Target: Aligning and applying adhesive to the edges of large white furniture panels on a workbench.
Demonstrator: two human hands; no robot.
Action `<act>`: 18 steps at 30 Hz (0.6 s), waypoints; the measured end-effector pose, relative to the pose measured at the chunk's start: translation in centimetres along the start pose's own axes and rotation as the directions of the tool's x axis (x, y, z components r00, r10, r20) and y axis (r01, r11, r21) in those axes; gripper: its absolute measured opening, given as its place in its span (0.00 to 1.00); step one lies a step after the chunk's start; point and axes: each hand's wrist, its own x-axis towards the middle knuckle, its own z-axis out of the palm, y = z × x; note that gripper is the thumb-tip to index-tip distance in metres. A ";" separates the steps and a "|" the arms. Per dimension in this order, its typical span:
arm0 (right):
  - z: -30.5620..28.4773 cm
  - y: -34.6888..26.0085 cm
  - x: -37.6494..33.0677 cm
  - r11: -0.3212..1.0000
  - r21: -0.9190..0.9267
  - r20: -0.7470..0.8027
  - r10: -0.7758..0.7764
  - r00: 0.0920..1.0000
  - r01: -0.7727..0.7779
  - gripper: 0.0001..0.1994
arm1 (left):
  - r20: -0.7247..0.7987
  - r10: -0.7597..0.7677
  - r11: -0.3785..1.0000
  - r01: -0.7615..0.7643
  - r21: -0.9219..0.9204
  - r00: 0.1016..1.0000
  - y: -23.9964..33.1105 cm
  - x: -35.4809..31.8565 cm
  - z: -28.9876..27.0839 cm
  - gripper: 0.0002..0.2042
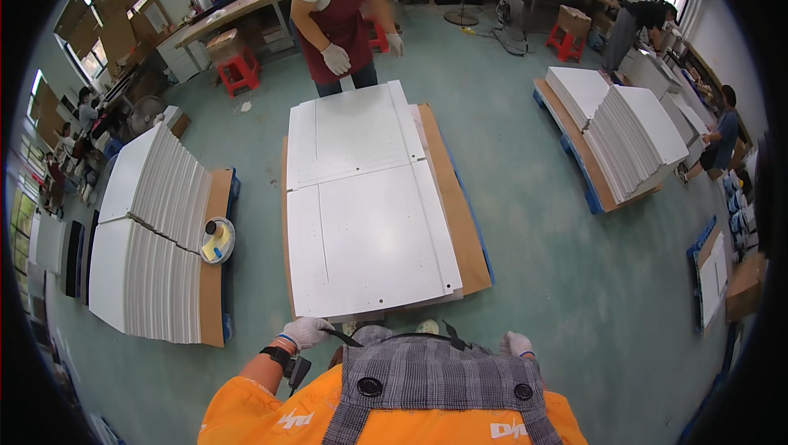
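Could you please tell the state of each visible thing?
Middle panels, flat, end to end
Left hand, gloved, near their edge, contact unclear
Right hand, gloved, apart from the panels
Left panel piles, many layers high
Right panel piles, many layers high
Bowl, upright, holding things
Left red stool, upright, under a box
Right red stool, upright, under a box

White panels (373, 236) stand in the way just ahead of the left hand (305, 333); open floor (529, 240) leads forward from the right hand (516, 344), toward a loaded pallet (584, 153).
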 end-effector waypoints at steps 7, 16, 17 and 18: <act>0.3 -1.3 0.5 0.994 -0.093 0.058 -0.061 0.996 0.066 0.10 | -0.051 0.038 0.999 -0.037 0.026 0.998 -0.7 -0.2 0.2 0.16; -0.8 -0.1 1.0 0.876 -0.283 0.144 -0.364 0.920 0.391 0.14 | -0.074 0.106 0.994 -0.106 -0.007 0.992 -0.6 0.3 -0.1 0.14; -0.8 -0.1 1.0 0.836 -0.333 0.177 -0.398 0.900 0.435 0.14 | -0.074 0.098 0.995 -0.098 -0.001 0.992 -0.2 -0.1 -0.5 0.15; -0.7 -0.1 1.1 0.792 -0.380 0.210 -0.428 0.879 0.477 0.15 | -0.072 0.090 0.996 -0.090 0.006 0.993 0.1 -0.3 -0.7 0.16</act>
